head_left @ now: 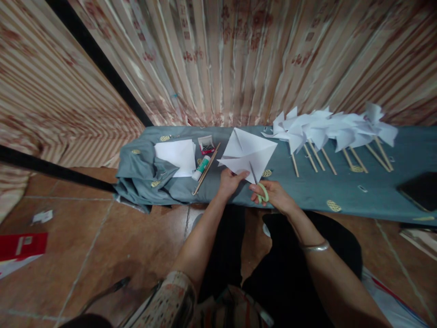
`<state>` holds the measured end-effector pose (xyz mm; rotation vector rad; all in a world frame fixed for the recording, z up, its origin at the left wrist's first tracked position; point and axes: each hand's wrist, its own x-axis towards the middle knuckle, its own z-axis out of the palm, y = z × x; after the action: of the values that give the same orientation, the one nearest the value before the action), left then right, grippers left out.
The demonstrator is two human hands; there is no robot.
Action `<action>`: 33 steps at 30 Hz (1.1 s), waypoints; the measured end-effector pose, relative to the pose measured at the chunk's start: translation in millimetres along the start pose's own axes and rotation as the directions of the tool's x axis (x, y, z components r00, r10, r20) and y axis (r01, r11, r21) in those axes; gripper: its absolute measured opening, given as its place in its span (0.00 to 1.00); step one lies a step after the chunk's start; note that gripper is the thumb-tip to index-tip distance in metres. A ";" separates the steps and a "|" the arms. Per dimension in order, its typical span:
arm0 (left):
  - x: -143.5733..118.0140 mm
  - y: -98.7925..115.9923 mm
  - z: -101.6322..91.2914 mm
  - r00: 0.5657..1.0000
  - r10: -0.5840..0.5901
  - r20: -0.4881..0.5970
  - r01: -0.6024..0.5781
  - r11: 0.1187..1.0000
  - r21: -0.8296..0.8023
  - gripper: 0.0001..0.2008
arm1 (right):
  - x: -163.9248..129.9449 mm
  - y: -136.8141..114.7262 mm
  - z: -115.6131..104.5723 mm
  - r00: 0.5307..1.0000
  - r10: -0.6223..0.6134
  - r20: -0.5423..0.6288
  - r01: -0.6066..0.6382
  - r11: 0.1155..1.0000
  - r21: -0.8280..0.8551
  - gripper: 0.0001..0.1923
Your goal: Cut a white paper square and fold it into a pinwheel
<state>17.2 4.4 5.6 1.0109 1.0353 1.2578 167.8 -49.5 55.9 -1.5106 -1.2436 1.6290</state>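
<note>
A folded white paper (247,152) is pinched at its near edge by the left hand (230,181). Green-handled scissors (260,187) are clasped in the right hand (273,195), blades set into the paper. Both grips are clamped.

matt white paper sheet (248,152), green plastic scissors (262,193), grey cloth (314,187)

The scissors (260,187) show only a green handle loop and a thin blade; the right hand (273,195) hides the rest. Left of the folded paper sheet (248,154), the small box (206,145) holds dark bits too small to tell. Far right of the sheet, a dark flat object (420,190) is cut off by the picture's edge.
</note>
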 end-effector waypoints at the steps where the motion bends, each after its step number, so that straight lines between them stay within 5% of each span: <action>1: -0.3 0.2 0.1 1.000 0.000 0.000 0.000 1.000 0.003 0.12 | 0.2 0.3 0.0 1.000 -0.001 -0.001 0.001 1.000 -0.004 0.29; 33: 0.4 -4.4 -1.4 1.000 -0.019 0.001 0.019 0.999 0.044 0.12 | 3.0 -1.0 1.8 0.999 -0.015 -0.048 0.013 0.999 -0.036 0.30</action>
<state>16.8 4.6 0.9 1.0333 1.0734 1.2234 165.3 -46.9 55.4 -1.5503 -1.2609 1.5604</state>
